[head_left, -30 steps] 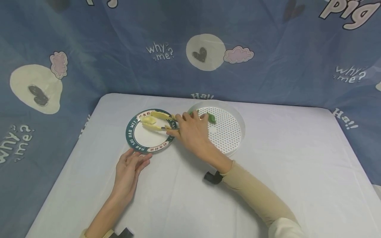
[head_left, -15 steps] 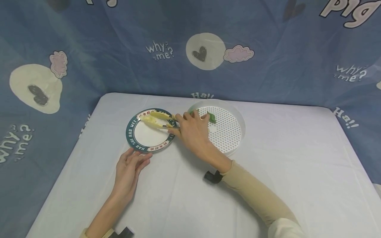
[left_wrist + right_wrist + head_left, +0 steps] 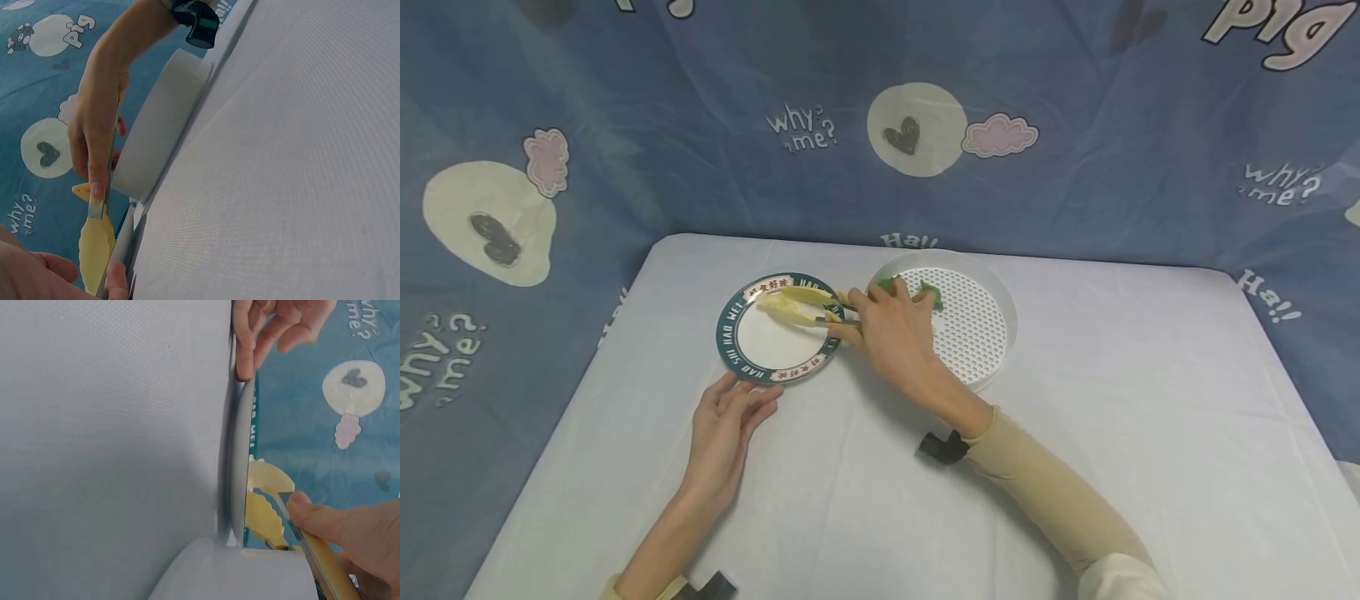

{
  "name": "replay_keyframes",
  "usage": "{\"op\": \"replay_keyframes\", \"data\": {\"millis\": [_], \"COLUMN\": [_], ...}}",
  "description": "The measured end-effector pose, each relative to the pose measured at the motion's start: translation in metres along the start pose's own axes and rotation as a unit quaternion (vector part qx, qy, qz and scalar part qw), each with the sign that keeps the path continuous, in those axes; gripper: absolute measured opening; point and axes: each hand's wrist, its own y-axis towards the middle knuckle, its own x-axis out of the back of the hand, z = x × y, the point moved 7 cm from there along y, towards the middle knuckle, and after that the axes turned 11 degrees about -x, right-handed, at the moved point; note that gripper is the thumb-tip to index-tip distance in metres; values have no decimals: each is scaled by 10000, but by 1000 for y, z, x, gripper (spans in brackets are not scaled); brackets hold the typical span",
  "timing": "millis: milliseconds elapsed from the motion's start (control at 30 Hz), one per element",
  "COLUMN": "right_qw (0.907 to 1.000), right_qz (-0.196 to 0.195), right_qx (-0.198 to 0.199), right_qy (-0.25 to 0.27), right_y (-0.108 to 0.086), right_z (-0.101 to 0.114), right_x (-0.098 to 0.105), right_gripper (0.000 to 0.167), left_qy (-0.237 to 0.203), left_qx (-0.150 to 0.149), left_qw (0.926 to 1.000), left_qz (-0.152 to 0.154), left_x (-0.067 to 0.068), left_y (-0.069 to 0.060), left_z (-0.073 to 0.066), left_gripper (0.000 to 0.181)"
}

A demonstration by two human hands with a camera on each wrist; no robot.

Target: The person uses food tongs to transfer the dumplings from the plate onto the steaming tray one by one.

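Note:
My right hand (image 3: 897, 333) grips metal tongs with yellow scalloped tips (image 3: 808, 295) above the white plate (image 3: 778, 346) with a dark green lettered rim. A pale yellow piece (image 3: 772, 303) lies at the tong tips, seemingly between them; its kind is unclear. Seen from the right wrist, the tongs (image 3: 322, 562) lean over the plate's edge, beside a cream-coloured curved shape. My left hand (image 3: 722, 437) rests at the plate's near rim, its relaxed fingers touching the edge. In the left wrist view, the left fingers (image 3: 115, 281) partly hide the plate and tongs.
Right of the plate stands a round white basket (image 3: 1009, 321) with a perforated bottom. Green leafy bits (image 3: 931, 294) lie in it, partly behind my right hand. A white cloth (image 3: 1112, 400) covers the table, and a blue printed curtain (image 3: 700, 167) hangs behind.
The tong tips have drawn closer together around the pale yellow piece. My right hand, the tongs and the piece have then shifted slightly right. The left hand stays at the rim.

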Motion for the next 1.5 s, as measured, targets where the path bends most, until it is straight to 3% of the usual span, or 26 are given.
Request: {"op": "replay_keyframes", "data": {"millis": [400, 933, 1300, 1500], "right_qw": [9999, 9997, 9993, 9983], "right_qz": [100, -208, -337, -531], "right_qx": [-71, -36, -152, -171], "right_qy": [109, -109, 63, -151], "right_y": [-11, -26, -34, -37], "right_z": [-15, -36, -54, -69], "right_x": [16, 42, 57, 67], "right_gripper": [62, 63, 59, 62], "left_qy": [-16, 259, 205, 154], "left_qx": [51, -10, -27, -40], "left_qw": [10000, 9996, 9998, 9999], "left_qz": [-11, 60, 66, 65], "left_x": [0, -1, 0, -1], "left_y": [1, 1, 0, 0], "left_z": [0, 1, 2, 2], "left_gripper": [79, 78, 77, 76]}}
